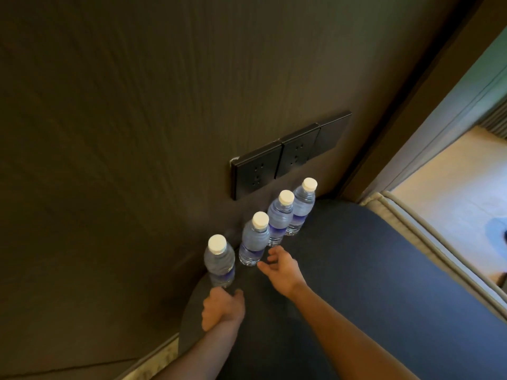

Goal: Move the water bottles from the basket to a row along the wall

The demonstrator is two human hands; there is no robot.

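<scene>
four water bottles with white caps stand upright in a row along the dark wall (pixel 137 105) on a dark round table (pixel 356 270), the nearest bottle (pixel 219 261) set a little apart from the other three (pixel 277 218). the left hand (pixel 222 311) sits at the nearest bottle's base, fingers curled, though i cannot tell if they grip it. the right hand (pixel 282 270) hovers just beside the second bottle (pixel 253 239), fingers loosely apart, below black wall sockets (pixel 288 157).

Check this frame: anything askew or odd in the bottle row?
Mostly tidy: three bottles stand upright along the wall. The fourth bottle, nearest the camera, tilts, gripped at its base by the left hand. Nothing looks spilled or damaged.
</scene>
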